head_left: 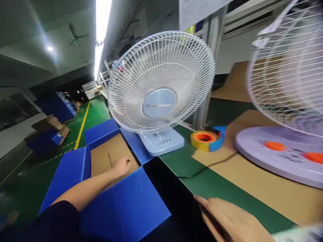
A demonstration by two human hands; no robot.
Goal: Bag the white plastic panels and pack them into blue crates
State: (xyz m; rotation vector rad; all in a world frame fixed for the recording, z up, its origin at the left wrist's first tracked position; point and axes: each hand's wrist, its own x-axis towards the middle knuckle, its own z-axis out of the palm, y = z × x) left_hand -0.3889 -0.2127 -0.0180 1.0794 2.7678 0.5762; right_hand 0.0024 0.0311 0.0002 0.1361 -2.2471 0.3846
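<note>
My left hand [122,166] is closed, its fingers curled, over the brown cardboard inside an open blue box [126,205]; anything within the fingers is too small to make out. At the edge of the green table [199,185], my right hand [229,216] has its fingers stretched out, with a dark gap between them and some blur. A pale blue fan [158,102] stands upright beyond the box. To the right, a lilac fan [275,151] with orange knobs rests on a brown cardboard sheet [242,171].
Tape rolls [204,139] in yellow, orange and blue lie between the fans. A black cord [207,168] crosses the table. Behind it rises a metal post [208,67]. Stacked boxes [47,134] stand on the green floor at the left, near a yellow line.
</note>
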